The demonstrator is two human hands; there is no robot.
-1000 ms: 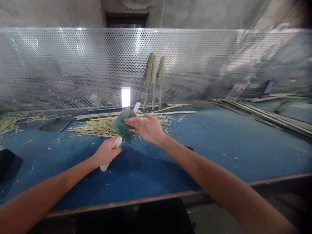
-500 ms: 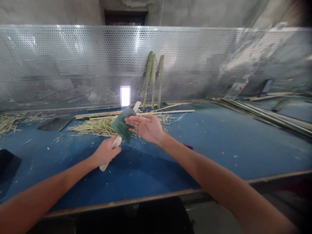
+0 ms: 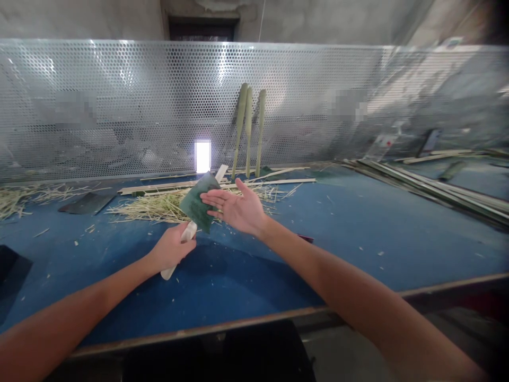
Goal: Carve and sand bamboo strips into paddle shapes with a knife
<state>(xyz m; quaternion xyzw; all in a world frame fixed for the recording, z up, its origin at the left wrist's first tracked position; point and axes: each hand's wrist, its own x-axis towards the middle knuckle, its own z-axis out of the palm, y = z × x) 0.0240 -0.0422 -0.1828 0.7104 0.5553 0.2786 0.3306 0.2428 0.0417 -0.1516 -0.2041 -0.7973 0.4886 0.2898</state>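
My left hand (image 3: 173, 246) is closed around a pale, flat wooden strip (image 3: 190, 231), whose lower end juts out below the fist and whose far end shows at the upper right. A dark green square sheet (image 3: 199, 201), which looks like sandpaper, lies against the strip's middle and hides that part of it. My right hand (image 3: 242, 209) is open, palm turned up, with the fingers stretched out and the thumb raised. Its fingertips lie at the sheet's right side, over its face; how firmly they touch it I cannot tell.
Thin shavings (image 3: 153, 207) and long strips (image 3: 159, 188) lie behind my hands on the blue tabletop (image 3: 358, 233). Green spatula-like pieces (image 3: 248, 127) lean on the perforated metal screen (image 3: 119, 106). Another dark sheet (image 3: 85, 203) lies left; long strips (image 3: 433, 185) lie right.
My right thumb has lifted away from the palm, and the fingers remain at the green sheet. The left hand keeps its grip on the strip. The view has shifted very slightly.
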